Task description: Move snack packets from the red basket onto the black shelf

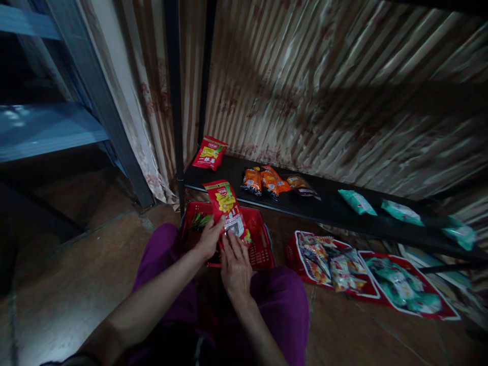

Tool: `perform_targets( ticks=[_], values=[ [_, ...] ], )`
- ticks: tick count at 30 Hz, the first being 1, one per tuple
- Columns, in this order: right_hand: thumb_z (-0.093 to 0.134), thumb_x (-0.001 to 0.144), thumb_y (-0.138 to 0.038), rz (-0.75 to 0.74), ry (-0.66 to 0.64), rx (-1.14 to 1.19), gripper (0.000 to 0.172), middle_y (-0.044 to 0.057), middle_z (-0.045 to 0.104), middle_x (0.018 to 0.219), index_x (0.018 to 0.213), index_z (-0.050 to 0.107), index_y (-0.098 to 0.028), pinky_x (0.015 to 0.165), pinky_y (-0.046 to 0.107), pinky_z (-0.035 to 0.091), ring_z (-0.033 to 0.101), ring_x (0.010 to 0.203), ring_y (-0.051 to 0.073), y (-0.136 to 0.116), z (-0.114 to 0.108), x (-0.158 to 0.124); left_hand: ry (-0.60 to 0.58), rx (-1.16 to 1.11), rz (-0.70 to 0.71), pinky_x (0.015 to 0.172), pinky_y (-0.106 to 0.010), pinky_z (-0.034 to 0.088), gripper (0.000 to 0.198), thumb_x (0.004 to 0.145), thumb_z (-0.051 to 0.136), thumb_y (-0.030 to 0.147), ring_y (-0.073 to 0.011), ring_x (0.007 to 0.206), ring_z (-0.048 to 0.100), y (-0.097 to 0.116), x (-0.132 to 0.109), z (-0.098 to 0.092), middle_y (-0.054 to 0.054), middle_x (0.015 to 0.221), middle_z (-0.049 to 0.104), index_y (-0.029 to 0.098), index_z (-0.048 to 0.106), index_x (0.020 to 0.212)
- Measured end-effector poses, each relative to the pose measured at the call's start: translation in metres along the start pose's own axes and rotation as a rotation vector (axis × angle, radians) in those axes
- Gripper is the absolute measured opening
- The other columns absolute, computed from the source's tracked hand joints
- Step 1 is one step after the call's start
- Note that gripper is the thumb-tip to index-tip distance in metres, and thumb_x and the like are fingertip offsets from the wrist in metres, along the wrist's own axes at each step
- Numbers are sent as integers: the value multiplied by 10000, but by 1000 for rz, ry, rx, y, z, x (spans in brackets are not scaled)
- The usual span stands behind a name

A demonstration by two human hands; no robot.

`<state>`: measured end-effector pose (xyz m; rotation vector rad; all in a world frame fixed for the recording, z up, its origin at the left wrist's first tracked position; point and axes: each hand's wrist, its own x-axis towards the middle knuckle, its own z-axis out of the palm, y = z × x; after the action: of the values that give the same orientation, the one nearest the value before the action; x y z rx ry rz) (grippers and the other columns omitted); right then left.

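Observation:
My left hand [209, 238] grips a red snack packet [226, 206] by its lower left edge and holds it upright over a red plastic basket [262, 244]. My right hand [235, 265] pinches the packet's lower end from below. A second red packet of the same kind [209, 152] leans against the wall at the left end of a low black shelf [328, 208]. Another packet with green print [200, 220] lies in the basket, partly hidden by my left hand.
Orange packets [263, 181] and teal packets [357, 202] lie along the shelf. Two more red baskets [295, 259] [442, 310] with snacks sit on the tiled floor to the right. A blue metal rack [46, 127] stands on the left. My purple-clad knees [282, 300] are below.

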<state>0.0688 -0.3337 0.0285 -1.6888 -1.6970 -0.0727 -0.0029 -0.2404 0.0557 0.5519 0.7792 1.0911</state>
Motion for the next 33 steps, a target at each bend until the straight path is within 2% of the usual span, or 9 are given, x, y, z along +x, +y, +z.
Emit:
perform_targets(
  ticks=[4, 6, 8, 10, 13, 15, 20, 27, 33],
  values=[
    [554, 855, -245, -85, -53, 110, 443, 63, 551, 1346, 1296, 539, -276, 1028, 441, 426, 497, 1247, 243, 0, -6, 1, 64, -42, -82, 819, -356, 530, 465, 602, 798, 440, -227, 877, 675, 7, 7, -14, -80, 903, 716, 149, 627, 922],
    [565, 854, -297, -7, 8, 205, 391, 80, 625, 1249, 1242, 589, -257, 1016, 441, 430, 560, 1169, 236, 6, -15, 8, 38, -77, -143, 804, -376, 546, 443, 620, 801, 385, -228, 855, 683, 11, 8, -21, -79, 884, 716, 148, 620, 947],
    [549, 856, -358, 210, 147, 294, 344, 92, 666, 1171, 1163, 641, -232, 1001, 444, 429, 587, 1113, 236, 15, -24, 19, -3, -88, -193, 796, -394, 557, 407, 647, 789, 340, -227, 828, 688, 14, 6, -28, -77, 869, 717, 145, 620, 961],
    [570, 821, -456, 497, 266, 440, 399, 101, 672, 1150, 1115, 661, -203, 964, 423, 455, 596, 1085, 240, 25, -31, 34, -67, -72, -227, 800, -405, 560, 372, 665, 778, 311, -227, 810, 691, 15, 3, -32, -79, 855, 720, 138, 629, 959],
    [692, 684, -536, 825, 201, 854, 527, 86, 725, 991, 1082, 671, -191, 746, 340, 554, 681, 851, 215, 35, -37, 55, -170, -38, -290, 810, -409, 555, 350, 649, 788, 298, -241, 802, 695, 13, -2, -34, -91, 831, 726, 128, 650, 922],
    [776, 590, -501, 937, 151, 1100, 549, 50, 743, 851, 1042, 676, -206, 620, 303, 564, 690, 682, 185, 39, -37, 65, -212, -1, -339, 814, -408, 547, 345, 630, 800, 303, -255, 812, 696, 10, -4, -35, -102, 819, 728, 124, 663, 891],
    [861, 456, -393, 1011, 204, 1271, 450, 14, 736, 692, 825, 694, -197, 506, 271, 553, 667, 541, 166, 41, -31, 73, -233, 58, -343, 854, -396, 523, 344, 606, 814, 312, -261, 858, 692, 6, -4, -39, -101, 807, 731, 126, 684, 864],
    [871, 428, -354, 1073, 257, 1267, 480, -5, 737, 676, 844, 693, -196, 492, 276, 553, 664, 519, 164, 44, -23, 67, -241, 10, -254, 886, -415, 516, 433, 645, 793, 369, -257, 901, 683, 19, 3, -32, -117, 937, 725, 123, 670, 980],
    [861, 454, -384, 1047, 236, 1279, 495, -8, 737, 679, 881, 692, -198, 490, 260, 546, 662, 522, 155, 44, -23, 65, -133, 0, -182, 912, -422, 510, 349, 703, 750, 385, -247, 933, 678, 20, 13, -21, -94, 935, 728, 150, 654, 942]
  ],
)
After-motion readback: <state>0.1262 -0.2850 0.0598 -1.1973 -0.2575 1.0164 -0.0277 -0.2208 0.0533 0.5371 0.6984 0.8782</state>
